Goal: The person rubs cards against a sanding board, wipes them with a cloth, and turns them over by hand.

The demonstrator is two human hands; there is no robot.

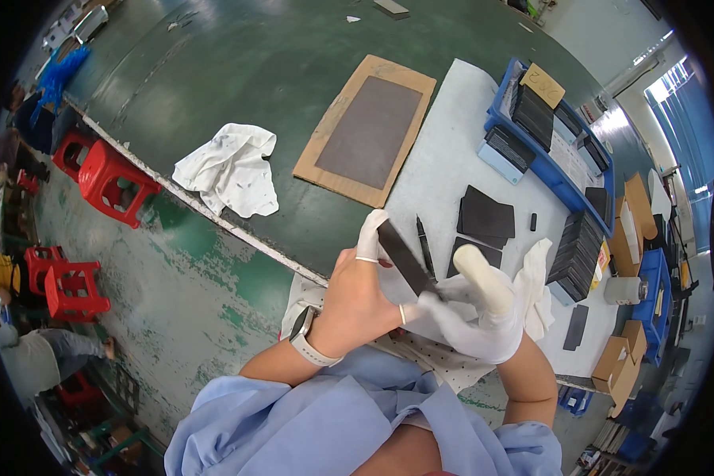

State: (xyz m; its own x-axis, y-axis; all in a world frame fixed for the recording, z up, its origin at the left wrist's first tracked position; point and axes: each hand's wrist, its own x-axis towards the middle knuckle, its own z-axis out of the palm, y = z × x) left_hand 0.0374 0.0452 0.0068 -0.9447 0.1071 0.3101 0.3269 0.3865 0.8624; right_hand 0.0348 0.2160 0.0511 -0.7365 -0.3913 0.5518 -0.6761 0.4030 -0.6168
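My left hand (355, 297), with white finger cots on the thumb and a finger and a watch on the wrist, grips a dark flat rectangular piece (404, 258) by its lower part. My right hand (476, 313), in a white glove with the thumb raised, holds the same piece at its near end, a white cloth bunched under it. Both hands hover over the near edge of a white sheet (436, 170) on the green table (238, 87). More dark flat pieces (485, 218) and a black pen-like tool (424, 246) lie just beyond the hands.
A cardboard board with a dark grey mat (366, 131) and a crumpled white rag (230, 168) lie on the table. A blue tray (549, 139) holds dark pieces; stacks (577, 247) stand by it. Red stools (111, 181) sit at left, cardboard boxes (623, 361) at right.
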